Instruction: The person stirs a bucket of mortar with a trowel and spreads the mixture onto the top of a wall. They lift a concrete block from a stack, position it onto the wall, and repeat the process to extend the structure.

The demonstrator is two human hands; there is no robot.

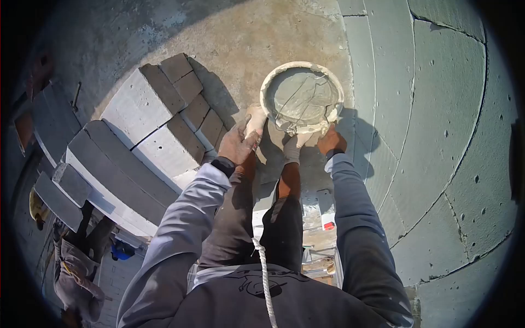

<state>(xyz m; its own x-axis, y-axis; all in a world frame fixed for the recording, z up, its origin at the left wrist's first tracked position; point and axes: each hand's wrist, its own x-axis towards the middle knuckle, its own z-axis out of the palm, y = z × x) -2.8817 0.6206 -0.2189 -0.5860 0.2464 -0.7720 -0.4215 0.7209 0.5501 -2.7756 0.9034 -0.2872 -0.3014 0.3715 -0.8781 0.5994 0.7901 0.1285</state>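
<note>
The pan (301, 64), round and full of grey mortar (301, 97), lies just ahead of both hands, between them and a little to the right. The right hand (332, 141) is the nearer. Its fingers are curled against the near-right rim, closed on it as far as the view shows. The left hand (238, 145) is half curled at the near-left, touching a co-worker's glove (255, 121) that sits between it and the rim. I cannot tell whether it grips anything. A second glove (295, 143) props the near edge between the hands, on arms that come up from below. I cannot tell whether the pan rests on the slab or is held. Stacked blocks (158, 126) lie left of the left hand, and a block wall (437, 136) stands to the right.
</note>
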